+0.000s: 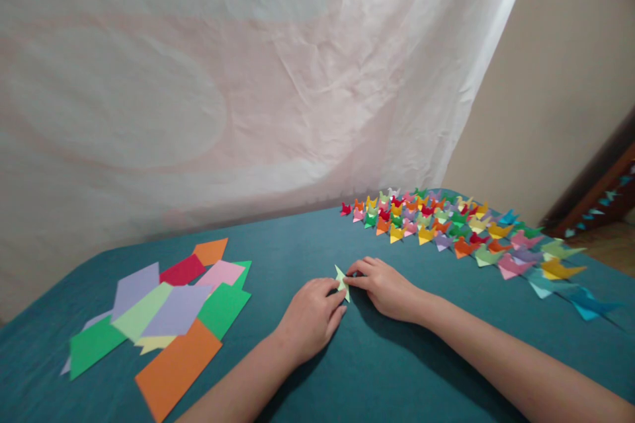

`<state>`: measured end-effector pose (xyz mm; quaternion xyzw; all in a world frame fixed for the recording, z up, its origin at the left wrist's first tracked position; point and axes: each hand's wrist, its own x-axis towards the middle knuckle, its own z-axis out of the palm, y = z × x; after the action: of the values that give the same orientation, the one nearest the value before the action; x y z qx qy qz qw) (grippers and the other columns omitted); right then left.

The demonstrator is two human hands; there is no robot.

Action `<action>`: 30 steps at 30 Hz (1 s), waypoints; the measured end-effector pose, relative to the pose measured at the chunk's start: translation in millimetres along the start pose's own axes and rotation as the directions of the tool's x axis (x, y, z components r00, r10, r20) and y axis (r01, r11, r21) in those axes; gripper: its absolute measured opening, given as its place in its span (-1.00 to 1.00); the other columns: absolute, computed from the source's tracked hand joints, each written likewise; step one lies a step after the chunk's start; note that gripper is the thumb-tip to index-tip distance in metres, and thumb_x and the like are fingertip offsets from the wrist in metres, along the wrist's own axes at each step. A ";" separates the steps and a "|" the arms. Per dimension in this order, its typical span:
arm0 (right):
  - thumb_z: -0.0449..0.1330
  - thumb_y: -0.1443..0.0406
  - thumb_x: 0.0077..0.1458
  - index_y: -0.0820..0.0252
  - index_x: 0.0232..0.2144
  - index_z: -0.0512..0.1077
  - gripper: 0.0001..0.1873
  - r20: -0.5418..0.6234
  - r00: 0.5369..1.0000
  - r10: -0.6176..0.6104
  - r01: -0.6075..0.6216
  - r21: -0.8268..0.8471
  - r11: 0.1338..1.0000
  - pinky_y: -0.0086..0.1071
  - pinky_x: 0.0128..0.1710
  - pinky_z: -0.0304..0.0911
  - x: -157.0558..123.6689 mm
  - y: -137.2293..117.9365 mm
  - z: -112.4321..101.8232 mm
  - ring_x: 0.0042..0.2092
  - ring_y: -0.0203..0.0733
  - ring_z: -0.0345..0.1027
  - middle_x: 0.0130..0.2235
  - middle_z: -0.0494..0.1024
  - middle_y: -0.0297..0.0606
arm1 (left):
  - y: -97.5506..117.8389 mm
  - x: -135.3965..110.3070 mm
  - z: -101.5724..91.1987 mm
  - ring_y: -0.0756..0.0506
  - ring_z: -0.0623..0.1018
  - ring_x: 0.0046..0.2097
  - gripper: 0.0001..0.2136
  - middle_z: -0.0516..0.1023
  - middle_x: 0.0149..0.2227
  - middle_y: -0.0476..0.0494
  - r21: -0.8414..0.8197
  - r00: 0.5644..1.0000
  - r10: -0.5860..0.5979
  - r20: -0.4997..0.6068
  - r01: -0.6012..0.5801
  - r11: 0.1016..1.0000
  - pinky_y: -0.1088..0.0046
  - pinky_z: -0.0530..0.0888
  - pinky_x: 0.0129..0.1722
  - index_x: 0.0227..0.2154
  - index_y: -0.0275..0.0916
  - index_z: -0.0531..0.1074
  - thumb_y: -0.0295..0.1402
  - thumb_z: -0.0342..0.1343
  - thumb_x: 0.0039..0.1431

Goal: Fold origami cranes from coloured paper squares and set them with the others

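A small piece of folded pale green paper (340, 275) lies at the middle of the table, with pointed tips at its top and bottom. My left hand (313, 316) holds its left side, thumb and fingers closed around the edge. From the other side, my right hand (378, 285) pinches the right edge with bent fingers. The fingertips of both hands almost meet over the paper and hide part of its folds.
Loose sheets of coloured paper (178, 370) overlap at the left. Rows of small folded paper birds (466, 248) stand at the right and far right of the teal-covered table (278, 244). Behind the table hangs a pale curtain (258, 112), beside a beige wall (550, 92).
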<state>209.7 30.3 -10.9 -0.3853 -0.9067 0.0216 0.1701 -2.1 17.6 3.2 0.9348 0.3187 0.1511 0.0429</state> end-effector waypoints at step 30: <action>0.02 0.55 0.02 0.07 -0.08 0.45 -0.53 -0.018 1.000 -0.004 0.004 0.001 1.000 -0.30 -0.21 0.14 2.6 2.9 4.0 -0.17 -0.16 0.22 -0.16 0.44 -0.18 | -22.1 10.5 5.4 -0.10 0.50 -0.14 -0.84 0.54 -0.24 -0.14 0.089 0.996 0.086 0.003 -0.086 0.992 0.33 0.37 -0.11 -0.18 -0.22 0.39 -0.36 -0.05 0.26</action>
<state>208.6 34.6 -14.4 -0.3837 -0.9059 0.0182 0.1784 -5.5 41.6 -3.2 0.9485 0.2847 0.1386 -0.0053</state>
